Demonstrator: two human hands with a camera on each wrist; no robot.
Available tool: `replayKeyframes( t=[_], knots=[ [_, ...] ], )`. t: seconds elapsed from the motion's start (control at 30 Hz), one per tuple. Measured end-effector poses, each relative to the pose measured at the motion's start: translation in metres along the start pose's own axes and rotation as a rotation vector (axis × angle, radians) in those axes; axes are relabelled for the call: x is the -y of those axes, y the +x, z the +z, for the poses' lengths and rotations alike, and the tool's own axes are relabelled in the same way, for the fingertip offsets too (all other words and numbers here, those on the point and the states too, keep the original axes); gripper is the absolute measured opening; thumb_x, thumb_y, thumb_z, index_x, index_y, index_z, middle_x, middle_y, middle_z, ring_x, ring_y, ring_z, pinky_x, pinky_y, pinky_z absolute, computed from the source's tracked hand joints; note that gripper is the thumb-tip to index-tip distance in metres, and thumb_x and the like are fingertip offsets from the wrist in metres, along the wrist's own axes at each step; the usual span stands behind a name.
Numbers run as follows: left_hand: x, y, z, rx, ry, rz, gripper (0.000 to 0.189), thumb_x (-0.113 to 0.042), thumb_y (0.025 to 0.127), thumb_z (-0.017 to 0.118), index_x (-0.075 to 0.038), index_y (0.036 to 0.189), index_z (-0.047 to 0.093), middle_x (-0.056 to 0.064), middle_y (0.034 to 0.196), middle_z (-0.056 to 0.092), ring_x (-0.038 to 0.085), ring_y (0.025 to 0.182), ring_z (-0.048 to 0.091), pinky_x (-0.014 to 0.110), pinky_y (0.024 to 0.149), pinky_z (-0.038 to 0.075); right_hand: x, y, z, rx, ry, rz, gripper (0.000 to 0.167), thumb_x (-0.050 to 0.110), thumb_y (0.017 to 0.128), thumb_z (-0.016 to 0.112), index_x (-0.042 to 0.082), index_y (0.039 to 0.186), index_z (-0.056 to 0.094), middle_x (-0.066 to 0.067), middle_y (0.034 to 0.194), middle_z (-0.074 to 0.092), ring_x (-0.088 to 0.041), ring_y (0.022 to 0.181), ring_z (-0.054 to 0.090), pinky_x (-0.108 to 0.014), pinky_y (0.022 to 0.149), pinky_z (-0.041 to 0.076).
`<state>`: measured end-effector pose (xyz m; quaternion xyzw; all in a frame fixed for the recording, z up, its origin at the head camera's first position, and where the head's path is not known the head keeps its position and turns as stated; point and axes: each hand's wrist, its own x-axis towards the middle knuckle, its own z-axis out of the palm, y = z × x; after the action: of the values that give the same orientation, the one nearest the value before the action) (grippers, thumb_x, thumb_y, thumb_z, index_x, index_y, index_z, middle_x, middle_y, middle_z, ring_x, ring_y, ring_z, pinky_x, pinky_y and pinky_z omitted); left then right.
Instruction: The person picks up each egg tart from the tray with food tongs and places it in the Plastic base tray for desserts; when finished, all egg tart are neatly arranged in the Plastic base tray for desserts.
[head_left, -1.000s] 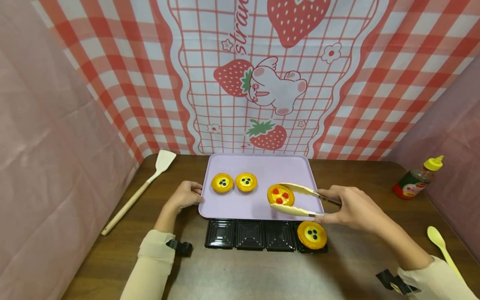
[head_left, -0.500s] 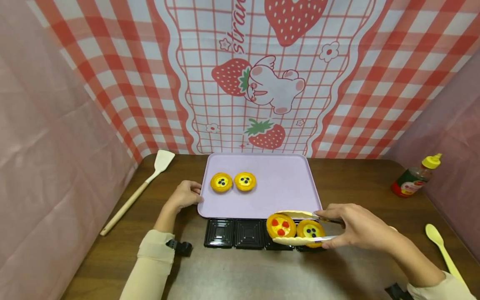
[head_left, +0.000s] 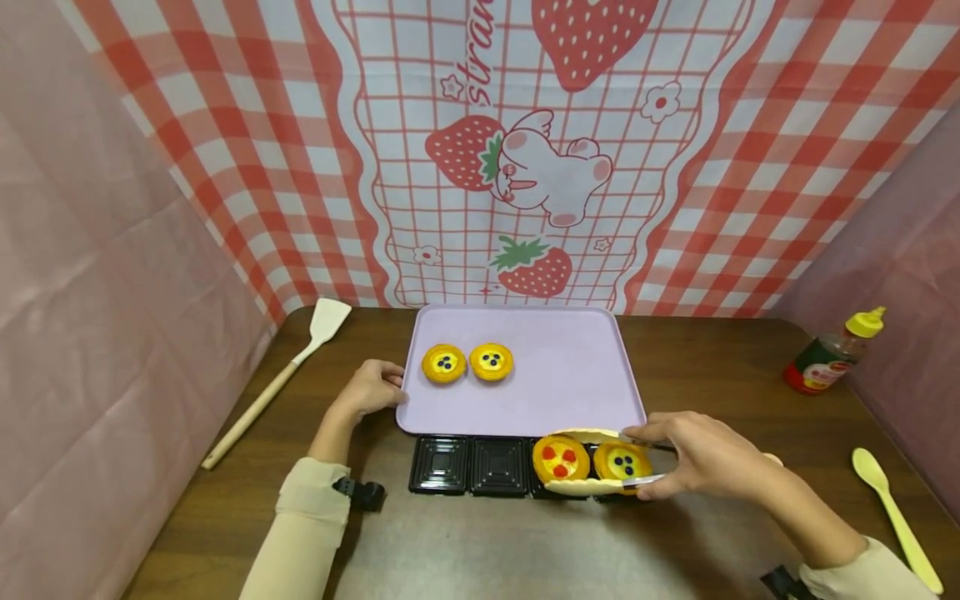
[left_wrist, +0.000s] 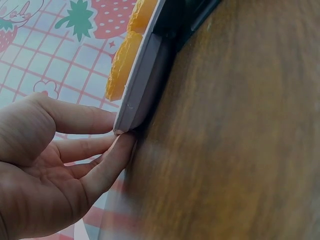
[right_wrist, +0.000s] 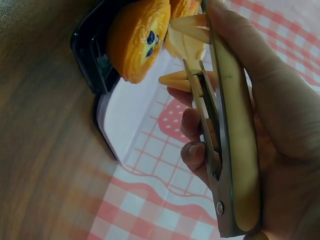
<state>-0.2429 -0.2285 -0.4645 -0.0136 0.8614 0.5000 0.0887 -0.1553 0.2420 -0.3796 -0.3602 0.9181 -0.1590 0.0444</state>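
Note:
My left hand (head_left: 375,387) pinches the left edge of a lilac tray (head_left: 562,342) between thumb and fingers; the left wrist view shows this grip. Two blueberry-topped tarts (head_left: 444,363) sit side by side on the tray. With my right hand (head_left: 705,458) I grip tongs (right_wrist: 240,125), whose cream tips flank a tart with red fruit (head_left: 561,460). That tart is at the third compartment of a black plastic tray (head_left: 441,465), in front of the lilac one. Another blueberry tart (head_left: 622,463) occupies the rightmost compartment, between the arms of the tongs in the head view.
A white spatula (head_left: 277,383) with a wooden handle lies at the left. On the right stand a sauce bottle with a yellow cap (head_left: 828,358) and, nearer, a pale yellow spoon (head_left: 888,500). A strawberry-print cloth (head_left: 540,183) hangs behind the table.
The tongs have carried the red-fruit tart from the lilac tray toward me and down to the black tray's third compartment. My left hand has stayed at the lilac tray's edge.

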Motion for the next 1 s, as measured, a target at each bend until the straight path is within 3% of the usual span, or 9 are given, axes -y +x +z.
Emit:
replayKeyframes(
  t=[0.2, 0.5, 0.6, 0.73, 0.83, 1.0],
  knots=[
    [-0.001, 0.0, 0.0, -0.001, 0.005, 0.008, 0.044, 0.008, 0.071, 0.071, 0.017, 0.113, 0.06, 0.019, 0.09, 0.062, 0.02, 0.076, 0.058, 0.026, 0.063, 0.052, 0.0, 0.004, 0.003, 0.037, -0.002, 0.056, 0.069, 0.064, 0.07, 0.078, 0.012, 0.116, 0.074, 0.001, 0.114, 0.069, -0.023, 0.101, 0.065, -0.047, 0.079, 0.055],
    [0.0, 0.0, 0.0, -0.003, 0.004, -0.011, 0.045, 0.008, 0.072, 0.071, 0.016, 0.115, 0.06, 0.02, 0.093, 0.061, 0.021, 0.076, 0.058, 0.026, 0.064, 0.053, 0.001, 0.007, 0.005, 0.054, 0.001, 0.074, 0.071, 0.06, 0.068, 0.082, 0.01, 0.118, 0.073, -0.001, 0.113, 0.069, -0.024, 0.101, 0.065, -0.049, 0.079, 0.055],
    [0.0, 0.0, 0.0, 0.002, -0.006, -0.015, 0.045, 0.008, 0.073, 0.071, 0.017, 0.115, 0.059, 0.02, 0.093, 0.061, 0.021, 0.076, 0.058, 0.027, 0.064, 0.053, 0.003, 0.007, 0.005, 0.05, -0.003, 0.088, 0.078, 0.062, 0.065, 0.083, 0.007, 0.12, 0.071, -0.004, 0.115, 0.068, -0.024, 0.101, 0.064, -0.049, 0.079, 0.055],
    [0.0, 0.0, 0.0, 0.0, -0.015, -0.015, 0.045, 0.009, 0.072, 0.07, 0.017, 0.115, 0.059, 0.019, 0.092, 0.061, 0.02, 0.075, 0.058, 0.027, 0.064, 0.053, 0.006, 0.005, 0.003, 0.026, -0.003, 0.114, 0.091, 0.067, 0.062, 0.083, 0.003, 0.124, 0.067, 0.0, 0.108, 0.065, -0.015, 0.089, 0.059, -0.038, 0.072, 0.053],
    [0.0, 0.0, 0.0, -0.003, -0.009, -0.014, 0.046, 0.008, 0.072, 0.071, 0.017, 0.115, 0.059, 0.019, 0.092, 0.061, 0.02, 0.076, 0.058, 0.026, 0.064, 0.053, 0.007, 0.003, 0.0, -0.012, 0.009, 0.099, 0.091, 0.066, 0.062, 0.083, 0.003, 0.126, 0.066, 0.008, 0.097, 0.06, -0.008, 0.076, 0.05, -0.026, 0.062, 0.044],
    [-0.001, -0.001, 0.0, -0.003, -0.002, -0.02, 0.045, 0.008, 0.073, 0.071, 0.016, 0.116, 0.059, 0.019, 0.093, 0.06, 0.021, 0.076, 0.059, 0.027, 0.065, 0.053, 0.008, 0.001, -0.005, -0.078, 0.005, 0.049, 0.089, 0.066, 0.063, 0.083, 0.004, 0.126, 0.066, 0.012, 0.093, 0.056, -0.006, 0.07, 0.042, -0.022, 0.055, 0.035]
  ],
)
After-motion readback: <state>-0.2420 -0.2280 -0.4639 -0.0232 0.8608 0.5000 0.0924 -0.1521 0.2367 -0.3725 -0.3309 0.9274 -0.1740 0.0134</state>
